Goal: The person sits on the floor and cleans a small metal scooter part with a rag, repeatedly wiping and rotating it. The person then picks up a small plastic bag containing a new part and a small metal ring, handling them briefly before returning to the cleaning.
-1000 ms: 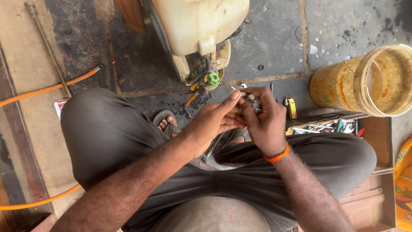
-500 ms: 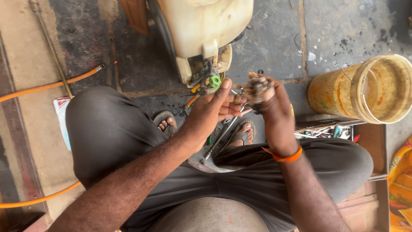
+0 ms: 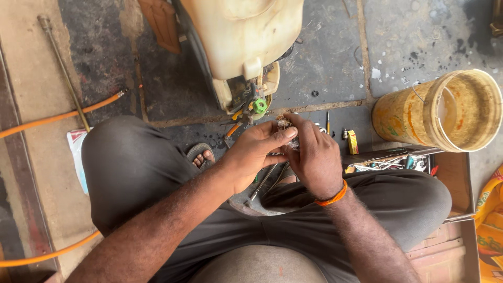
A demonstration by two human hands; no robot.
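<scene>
My left hand (image 3: 257, 152) and my right hand (image 3: 314, 157) meet over my lap, both closed on a small metal part (image 3: 285, 124) whose top shows between the fingertips. My right wrist wears an orange band (image 3: 331, 197). Just beyond the hands stands a cream sprayer tank (image 3: 246, 36) with a green fitting (image 3: 260, 106) at its base. A long thin metal tool (image 3: 262, 183) lies below my hands, between my knees.
A stained yellow bucket (image 3: 445, 112) lies on its side at the right. A box of tools (image 3: 398, 161) sits by my right knee. An orange hose (image 3: 63, 116) and a metal rod (image 3: 63, 68) cross the floor at left. A small yellow item (image 3: 352, 141) lies near the hands.
Both hands stayed together on the small part, lifting toward the sprayer base and then lowering again over my lap. My left fingers now lie across the right hand.
</scene>
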